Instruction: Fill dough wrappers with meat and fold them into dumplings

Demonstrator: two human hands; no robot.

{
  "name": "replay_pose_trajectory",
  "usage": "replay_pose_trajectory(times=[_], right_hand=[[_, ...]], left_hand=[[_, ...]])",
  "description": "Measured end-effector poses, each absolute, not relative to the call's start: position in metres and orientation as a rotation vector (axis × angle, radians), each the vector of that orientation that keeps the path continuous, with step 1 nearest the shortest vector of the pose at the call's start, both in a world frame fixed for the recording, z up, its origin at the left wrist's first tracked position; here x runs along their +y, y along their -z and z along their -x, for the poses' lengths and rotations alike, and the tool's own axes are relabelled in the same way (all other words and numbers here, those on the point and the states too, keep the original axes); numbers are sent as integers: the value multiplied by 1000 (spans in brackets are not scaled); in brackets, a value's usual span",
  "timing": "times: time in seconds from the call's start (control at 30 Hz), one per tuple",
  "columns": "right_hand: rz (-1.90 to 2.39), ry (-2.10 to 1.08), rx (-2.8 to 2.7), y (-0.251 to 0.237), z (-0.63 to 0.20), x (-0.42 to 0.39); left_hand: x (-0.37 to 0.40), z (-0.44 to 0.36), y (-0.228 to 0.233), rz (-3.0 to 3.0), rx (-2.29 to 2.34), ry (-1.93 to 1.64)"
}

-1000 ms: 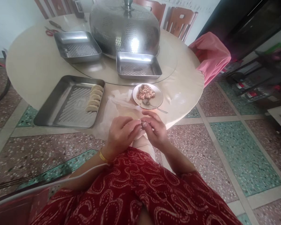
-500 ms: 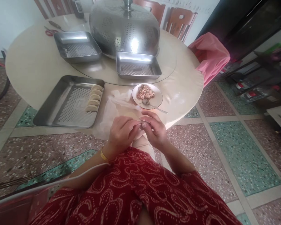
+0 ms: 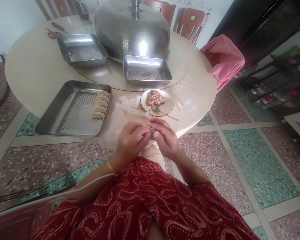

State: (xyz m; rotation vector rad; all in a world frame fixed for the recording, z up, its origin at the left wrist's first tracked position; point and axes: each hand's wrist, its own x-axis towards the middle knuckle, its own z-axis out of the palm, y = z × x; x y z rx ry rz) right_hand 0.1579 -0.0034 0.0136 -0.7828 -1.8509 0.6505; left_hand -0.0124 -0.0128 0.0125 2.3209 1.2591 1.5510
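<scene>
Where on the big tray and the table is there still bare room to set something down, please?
The big tray is bare left of the dumplings lined along its right edge. The table is bare at its left. It is crowded near the hands, between the plastic sheet and filling plate.

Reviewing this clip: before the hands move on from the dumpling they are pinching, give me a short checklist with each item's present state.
1. Both hands on the dumpling: left hand and right hand meet fingertip to fingertip: ok.
2. Dumpling sealed: mostly hidden by the fingers: cannot tell.
3. Free space in the near tray: four folded dumplings line its right side, the rest bare: ok.
4. Filling left on the plate: a mound remains: ok.
5. Spoon within reach: rests on the plate, handle over the rim: ok.
</scene>
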Motion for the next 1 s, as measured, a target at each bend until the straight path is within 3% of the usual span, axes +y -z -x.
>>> replay_pose_trajectory(times=[0.43,1.0], right_hand=[[732,-946,-1893,-45,-167,14],[827,-90,-1940,-35,-175,3]], left_hand=[[-12,3,-14,-1217,880,-1333],[-7,-5,-21,-1183,892,-1329]])
